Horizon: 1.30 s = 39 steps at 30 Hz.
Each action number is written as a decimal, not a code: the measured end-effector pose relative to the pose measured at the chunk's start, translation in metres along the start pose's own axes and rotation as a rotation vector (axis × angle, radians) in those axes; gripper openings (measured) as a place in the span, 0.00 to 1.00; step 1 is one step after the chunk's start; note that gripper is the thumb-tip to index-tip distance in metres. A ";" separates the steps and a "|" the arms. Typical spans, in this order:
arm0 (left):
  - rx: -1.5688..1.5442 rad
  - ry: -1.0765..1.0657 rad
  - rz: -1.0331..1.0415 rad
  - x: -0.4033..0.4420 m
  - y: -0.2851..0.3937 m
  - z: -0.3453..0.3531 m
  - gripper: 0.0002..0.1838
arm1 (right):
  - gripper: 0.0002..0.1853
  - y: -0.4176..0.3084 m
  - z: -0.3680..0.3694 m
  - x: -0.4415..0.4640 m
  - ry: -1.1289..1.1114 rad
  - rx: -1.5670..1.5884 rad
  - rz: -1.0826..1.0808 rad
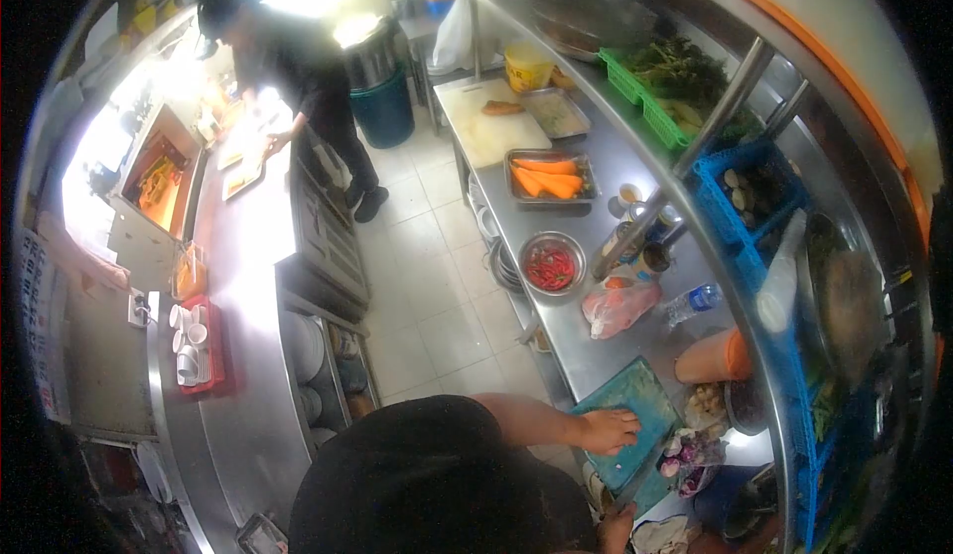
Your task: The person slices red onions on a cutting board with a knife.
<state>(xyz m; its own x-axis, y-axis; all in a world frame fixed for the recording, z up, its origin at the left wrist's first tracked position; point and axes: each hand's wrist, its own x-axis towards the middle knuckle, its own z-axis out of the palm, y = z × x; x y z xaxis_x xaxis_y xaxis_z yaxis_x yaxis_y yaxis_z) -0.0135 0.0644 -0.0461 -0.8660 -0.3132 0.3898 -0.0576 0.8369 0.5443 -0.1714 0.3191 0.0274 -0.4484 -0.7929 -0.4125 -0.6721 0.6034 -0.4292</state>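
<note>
My left hand (609, 431) lies palm down on a teal cutting board (635, 395), its fingers stretched out and holding nothing I can see. Lower down, my right hand (617, 529) shows only in part by the near corner of the board; its fingers are too unclear to tell what they hold, if anything. Beside the board are a plastic bag of purple onions (685, 462) and a bag of light-brown bulbs (706, 405). An orange tub (717, 357) leans on its side just beyond. A pale crumpled cloth (663, 535) is close to my right hand.
Along the steel counter are a bowl of red chillies (552, 264), a tray of carrots (548, 179), a plastic bag (620, 308), a water bottle (693, 302) and a white cutting board (486, 122). A steel shelf rail (730, 256) overhangs. Another person (298, 87) stands at the opposite counter.
</note>
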 end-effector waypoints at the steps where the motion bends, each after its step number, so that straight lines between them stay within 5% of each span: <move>1: -0.001 0.005 -0.006 0.000 0.001 0.000 0.26 | 0.28 0.004 0.003 0.002 0.005 -0.009 -0.007; 12: 0.016 -0.034 -0.031 0.000 0.004 -0.004 0.27 | 0.25 0.015 0.009 0.016 -0.010 0.110 0.089; 15: 0.029 0.006 -0.030 -0.003 0.012 -0.012 0.24 | 0.24 0.125 0.072 0.030 0.129 -0.152 -0.193; 21: 0.026 0.058 0.001 -0.001 0.009 -0.011 0.22 | 0.28 -0.032 -0.008 -0.014 0.019 0.180 0.034; 30: -0.014 -0.019 -0.030 -0.001 0.004 -0.004 0.24 | 0.27 -0.035 -0.008 -0.012 0.002 0.195 0.072; 33: -0.017 0.008 -0.030 -0.002 0.005 -0.003 0.24 | 0.20 0.043 0.033 0.009 0.152 0.129 -0.054; 39: -0.002 -0.003 -0.023 -0.001 0.006 -0.008 0.24 | 0.14 0.055 0.041 0.016 0.227 0.097 -0.144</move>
<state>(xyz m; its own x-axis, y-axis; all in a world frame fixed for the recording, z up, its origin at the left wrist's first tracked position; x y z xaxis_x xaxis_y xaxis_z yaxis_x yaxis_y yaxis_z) -0.0094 0.0662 -0.0375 -0.8660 -0.3307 0.3750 -0.0765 0.8288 0.5543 -0.1916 0.3431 -0.0359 -0.4802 -0.8632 -0.1559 -0.6838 0.4797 -0.5499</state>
